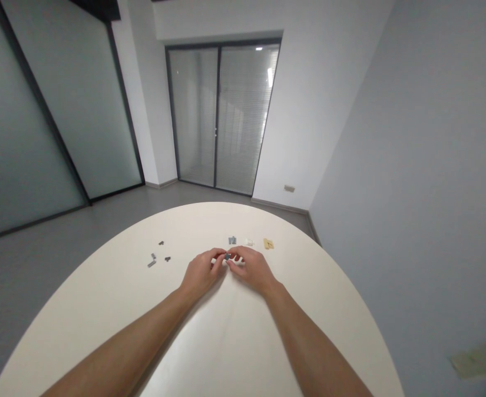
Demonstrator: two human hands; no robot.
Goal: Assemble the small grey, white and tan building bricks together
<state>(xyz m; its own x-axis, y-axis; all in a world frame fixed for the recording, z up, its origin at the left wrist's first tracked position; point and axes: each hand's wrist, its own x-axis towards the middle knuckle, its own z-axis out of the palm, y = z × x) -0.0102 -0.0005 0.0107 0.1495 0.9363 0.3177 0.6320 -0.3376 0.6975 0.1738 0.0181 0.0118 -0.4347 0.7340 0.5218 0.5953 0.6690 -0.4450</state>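
Note:
My left hand (pixel 202 271) and my right hand (pixel 251 268) meet over the middle of the white round table (pixel 226 342). Between their fingertips is a small dark piece (pixel 227 256), pinched from both sides; its exact kind is too small to make out. Just beyond the hands lie a grey-blue piece (pixel 232 240), a white piece (pixel 249 242) and a yellow piece (pixel 268 243) in a row. The fingers partly cover the dark piece.
To the left on the table are small dark pieces (pixel 167 258) and grey bar-shaped pieces (pixel 151 264). The table's curved far edge (pixel 213 203) faces a glass door (pixel 218 116). A pale wall (pixel 416 176) stands at the right.

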